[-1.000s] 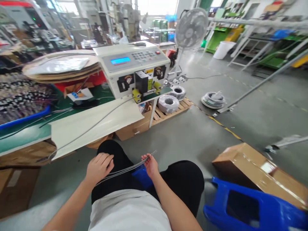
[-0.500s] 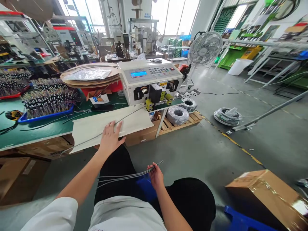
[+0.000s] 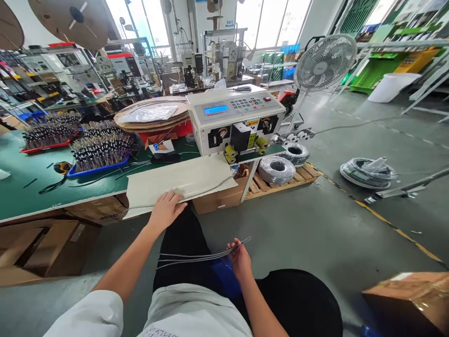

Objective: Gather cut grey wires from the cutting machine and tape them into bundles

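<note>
A single grey cable (image 3: pixel 206 191) lies along a cream sheet (image 3: pixel 182 175) at the bench edge. My left hand (image 3: pixel 167 209) is closed over the cable near the sheet's front edge, fingers together and pointing up. The cable's right end rests on the sheet, apart from the white wire-cutting machine (image 3: pixel 235 117) with a lit blue display. In my right hand (image 3: pixel 240 257), above my lap, several cut grey cables (image 3: pixel 196 257) are pinched near one end; their other ends reach left over my thigh.
Blue tray (image 3: pixel 100 169) and red tray (image 3: pixel 49 147) of bundled wires stand on the green bench (image 3: pixel 21 192). Cable coils (image 3: pixel 277 169) sit on a pallet below right. A fan (image 3: pixel 324 63) is behind the machine, a cardboard box (image 3: pixel 410 295) on the floor at right.
The cable's right end has come away from the machine and now lies on the sheet. My left hand has moved down the sheet and closed on the cable. The view has shifted left.
</note>
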Demonstrator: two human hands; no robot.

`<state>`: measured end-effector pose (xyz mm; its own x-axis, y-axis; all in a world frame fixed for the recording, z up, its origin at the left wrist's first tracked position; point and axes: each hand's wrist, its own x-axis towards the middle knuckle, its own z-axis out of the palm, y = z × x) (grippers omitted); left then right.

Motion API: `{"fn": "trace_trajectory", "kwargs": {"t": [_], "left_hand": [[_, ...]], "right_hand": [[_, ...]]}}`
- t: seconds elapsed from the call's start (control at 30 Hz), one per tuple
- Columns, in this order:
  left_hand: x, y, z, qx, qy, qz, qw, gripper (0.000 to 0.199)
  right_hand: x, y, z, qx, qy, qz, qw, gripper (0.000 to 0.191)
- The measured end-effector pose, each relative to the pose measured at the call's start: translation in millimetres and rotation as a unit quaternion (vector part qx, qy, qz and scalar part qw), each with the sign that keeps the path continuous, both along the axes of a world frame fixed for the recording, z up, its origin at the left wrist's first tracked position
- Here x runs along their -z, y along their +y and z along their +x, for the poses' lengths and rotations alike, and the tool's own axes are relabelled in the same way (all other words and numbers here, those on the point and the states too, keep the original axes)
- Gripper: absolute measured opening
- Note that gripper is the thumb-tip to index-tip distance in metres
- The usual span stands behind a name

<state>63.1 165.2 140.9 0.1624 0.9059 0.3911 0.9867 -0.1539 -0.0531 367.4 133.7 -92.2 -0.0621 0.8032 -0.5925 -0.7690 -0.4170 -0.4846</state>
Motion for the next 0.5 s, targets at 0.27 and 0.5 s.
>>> {"fn": "trace_trajectory", "kwargs": {"t": [0.27,0.5], "left_hand": [[42.6,-68.1,33.7,0.133,0.004,-0.023,0.991,0.036],[105.5,-110.6,81.2,0.132,-0.013,-0.194,0.972,0.031]], "right_hand": [[-19.1,-1.3,-6.1,-0.002,-0.003,0.031,0.999,0.022],[-24.7,-4.4,-2.9,-0.006,-0.008,0.049,0.999,0.024]]}}
